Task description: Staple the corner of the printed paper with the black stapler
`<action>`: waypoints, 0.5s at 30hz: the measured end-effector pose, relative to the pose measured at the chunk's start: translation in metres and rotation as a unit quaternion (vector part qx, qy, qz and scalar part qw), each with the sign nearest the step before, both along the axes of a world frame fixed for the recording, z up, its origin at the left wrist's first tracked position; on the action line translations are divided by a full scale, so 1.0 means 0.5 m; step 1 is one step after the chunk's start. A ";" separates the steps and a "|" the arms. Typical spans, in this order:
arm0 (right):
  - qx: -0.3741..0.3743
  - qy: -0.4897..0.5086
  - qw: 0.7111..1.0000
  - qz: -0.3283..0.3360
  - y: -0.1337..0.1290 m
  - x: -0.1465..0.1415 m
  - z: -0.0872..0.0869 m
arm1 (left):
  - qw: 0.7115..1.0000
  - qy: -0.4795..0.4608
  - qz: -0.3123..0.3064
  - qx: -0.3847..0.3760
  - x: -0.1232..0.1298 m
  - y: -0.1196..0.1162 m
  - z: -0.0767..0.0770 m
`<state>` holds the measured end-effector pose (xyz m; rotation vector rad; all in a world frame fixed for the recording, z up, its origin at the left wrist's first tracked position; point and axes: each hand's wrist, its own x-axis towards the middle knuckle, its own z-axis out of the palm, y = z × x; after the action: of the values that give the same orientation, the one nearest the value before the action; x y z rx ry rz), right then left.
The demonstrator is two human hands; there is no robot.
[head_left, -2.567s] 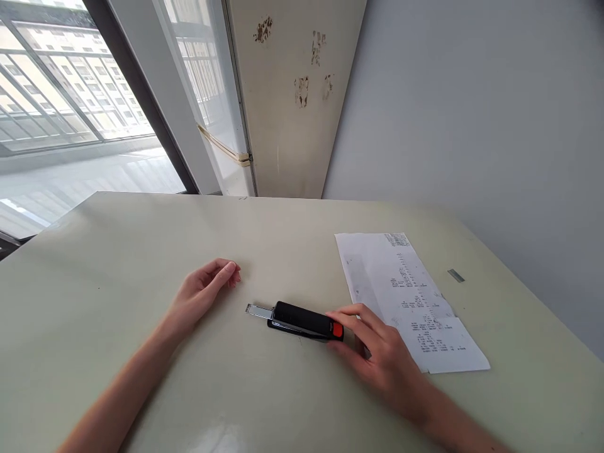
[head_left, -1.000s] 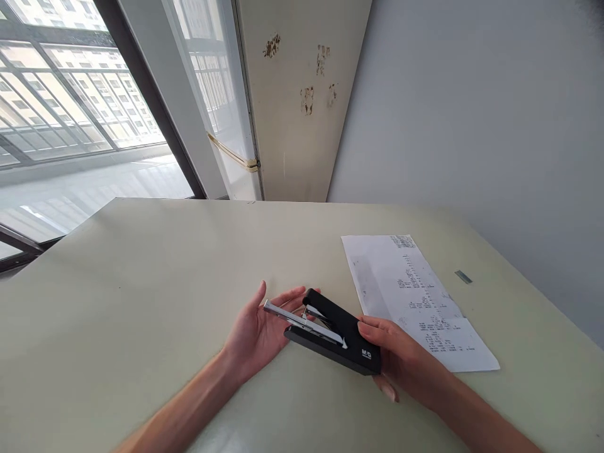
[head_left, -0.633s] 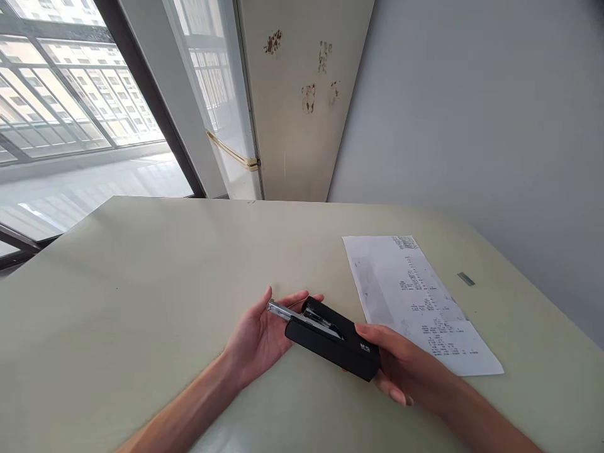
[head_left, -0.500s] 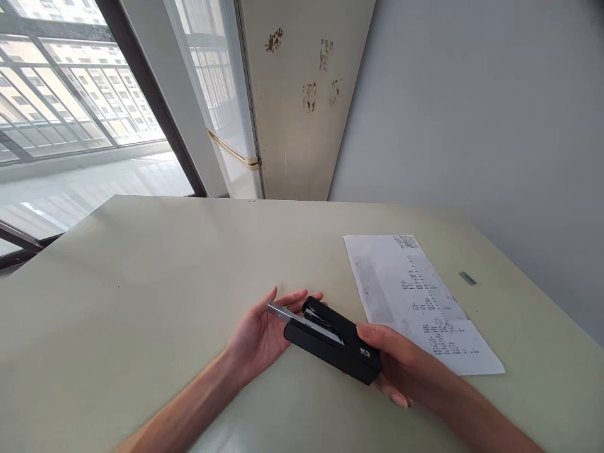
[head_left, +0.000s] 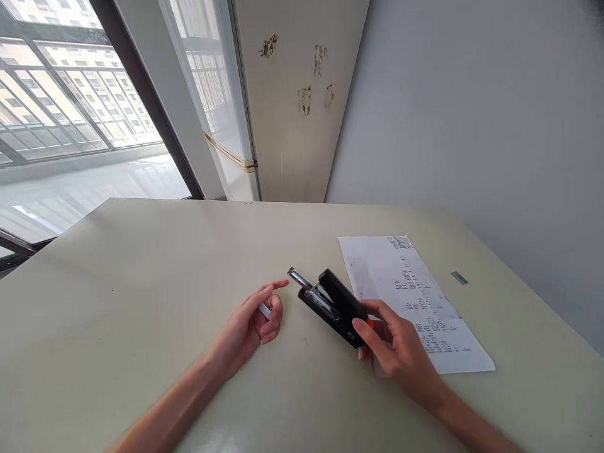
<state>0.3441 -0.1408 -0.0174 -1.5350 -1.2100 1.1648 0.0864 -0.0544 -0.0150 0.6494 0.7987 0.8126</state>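
A black stapler (head_left: pixel 337 308) is held above the table by its rear end in my right hand (head_left: pixel 394 343), thumb on one side and fingers on the other. Its metal tray sticks out from the front, pointing up and left. Just left of that tip is my left hand (head_left: pixel 250 324), its index finger stretched toward the tray. The other fingers are curled round a small whitish-grey piece (head_left: pixel 265 310), possibly a strip of staples; most of it is hidden by the fingers.
A printed sheet of paper (head_left: pixel 415 296) lies on the pale table (head_left: pixel 141 302), partly behind my right hand. Right of it rests a small grey strip (head_left: pixel 459 277). A grey wall borders the table on the right, and windows stand at the left.
The stapler has turned and risen a little, its tray now showing from another side. My left hand has gone from open beneath the stapler to curled round the small piece, apart from the stapler.
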 end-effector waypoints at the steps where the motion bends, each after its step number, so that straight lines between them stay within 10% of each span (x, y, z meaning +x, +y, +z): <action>1: 0.007 -0.017 1.000 0.006 -0.002 -0.001 -0.006 | 0.999 0.038 -0.010 0.020 -0.001 -0.004 0.000; 8: 0.090 -0.142 0.984 0.061 -0.010 0.006 -0.039 | 0.913 0.304 -0.102 0.253 0.006 -0.032 -0.006; 15: 0.126 -0.183 0.974 0.050 -0.008 0.007 -0.044 | 0.901 0.357 -0.119 0.215 0.003 -0.033 0.004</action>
<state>0.3478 -0.1446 -0.0395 -1.5464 -1.6293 0.7697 0.0881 -0.0710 -0.0132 1.4648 1.1784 0.5132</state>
